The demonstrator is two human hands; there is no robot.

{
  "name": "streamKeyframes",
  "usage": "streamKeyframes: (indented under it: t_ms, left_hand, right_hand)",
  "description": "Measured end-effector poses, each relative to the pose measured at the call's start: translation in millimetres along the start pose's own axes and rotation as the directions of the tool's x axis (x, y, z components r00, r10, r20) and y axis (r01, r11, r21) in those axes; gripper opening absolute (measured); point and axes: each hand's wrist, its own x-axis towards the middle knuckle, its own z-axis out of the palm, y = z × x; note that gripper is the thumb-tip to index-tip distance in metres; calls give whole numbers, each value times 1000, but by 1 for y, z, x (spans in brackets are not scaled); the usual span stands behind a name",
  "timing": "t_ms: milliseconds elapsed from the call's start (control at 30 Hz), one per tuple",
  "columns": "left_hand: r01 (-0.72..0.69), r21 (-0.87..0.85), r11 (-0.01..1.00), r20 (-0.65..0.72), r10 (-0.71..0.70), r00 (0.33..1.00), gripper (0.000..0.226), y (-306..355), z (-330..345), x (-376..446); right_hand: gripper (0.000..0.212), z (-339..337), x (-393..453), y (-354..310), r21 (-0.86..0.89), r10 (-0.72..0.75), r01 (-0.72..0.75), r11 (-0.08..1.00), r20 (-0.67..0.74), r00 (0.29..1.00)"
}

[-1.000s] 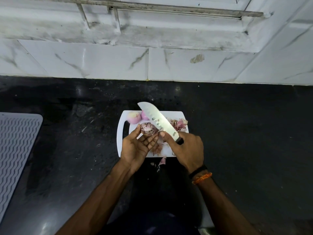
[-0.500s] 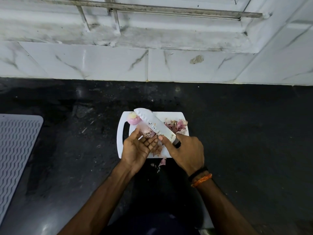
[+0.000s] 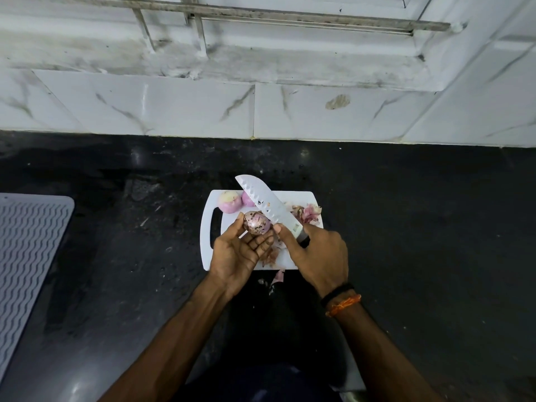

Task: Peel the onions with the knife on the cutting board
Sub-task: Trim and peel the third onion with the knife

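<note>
A white cutting board (image 3: pixel 207 227) lies on the black counter. My left hand (image 3: pixel 236 253) holds a purple, speckled onion (image 3: pixel 256 223) between thumb and fingertips above the board. My right hand (image 3: pixel 317 253) grips the handle of a wide-bladed knife (image 3: pixel 266 204), whose blade slants up and left, resting against the onion's right side. My right thumb touches the onion beside the blade. Two peeled pale onions (image 3: pixel 230 201) lie at the board's far left corner, one partly hidden by the blade. A heap of peels (image 3: pixel 307 211) sits at the far right corner.
A grey ribbed mat (image 3: pixel 29 250) lies at the left edge of the black counter (image 3: pixel 420 227). Scraps of peel (image 3: pixel 277 277) lie on the counter just in front of the board. A white marbled wall (image 3: pixel 174 108) rises behind.
The knife blade dipped down over the onion half a second ago and has lifted again, now lying against the onion's right side. My left hand has turned the onion slightly.
</note>
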Motion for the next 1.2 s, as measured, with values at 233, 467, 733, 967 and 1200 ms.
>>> streamKeyframes:
  t_ms: [233,467,733,967,1200]
  left_hand:
    - [-4,-12,1000,-25,4,1000,31,-1,-2,0]
    - [11,-6,1000,-38,-11,999,32,-2,-3,5]
    - [-14,52,999,-12,15,1000,31,0,-1,1]
    - [15,55,998,-45,-12,999,26,-1,1,0]
    - [37,-57,998,-36,-39,999,28,0,2,0]
  right_hand:
    - [57,4,-8,-4,-38,-54,53,998,-13,998]
    - [64,10,-10,0,13,-41,41,999,-1,999]
    - [56,6,0,0,-10,-21,21,1000,-1,1000]
    - [56,5,-6,-7,-44,-86,88,995,51,995]
    - [58,7,-10,-7,105,79,-72,992,-70,994]
